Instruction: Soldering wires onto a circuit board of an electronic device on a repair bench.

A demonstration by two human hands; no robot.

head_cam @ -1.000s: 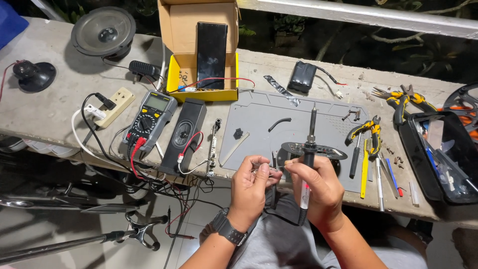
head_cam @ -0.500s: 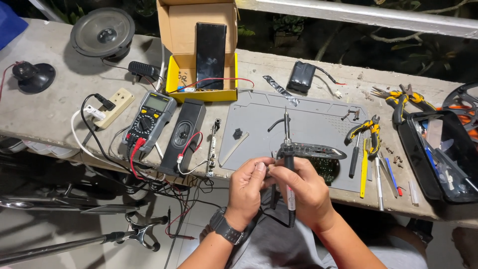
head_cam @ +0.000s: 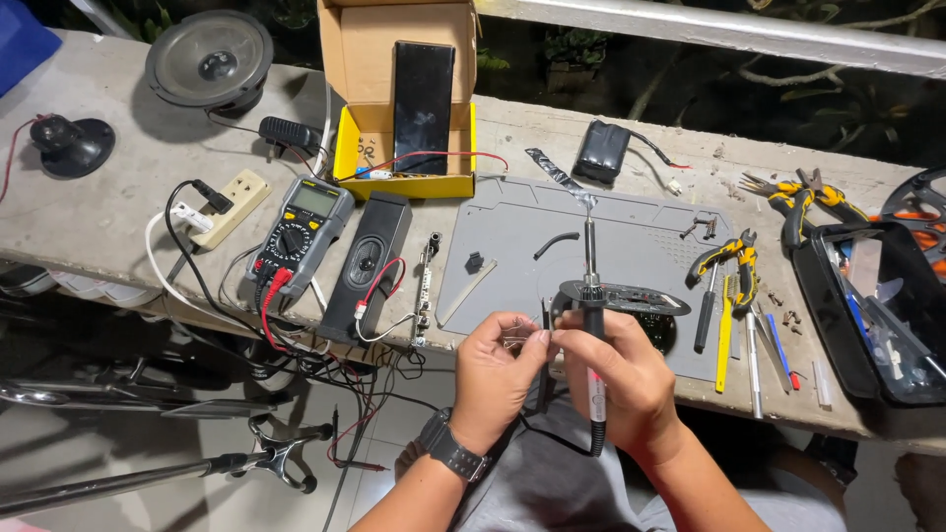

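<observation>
A long concrete workbench (head_cam: 118, 212) carries a grey silicone work mat (head_cam: 641, 246) and a yellow-cased multimeter (head_cam: 301, 232). At its near edge, the right hand (head_cam: 631, 379) wraps closed around a black-handled soldering iron (head_cam: 591, 325), long axis upright, tip pointing away. The left hand (head_cam: 493, 379), touching beside it, pinches something small, too tiny to identify.

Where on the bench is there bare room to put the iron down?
Bare room: the grey mat between the black curved piece and the screws, and the concrete between the woofer and the socket strip. Crowded: the multimeter with its wires, and the pliers and screwdrivers right of the mat.
</observation>
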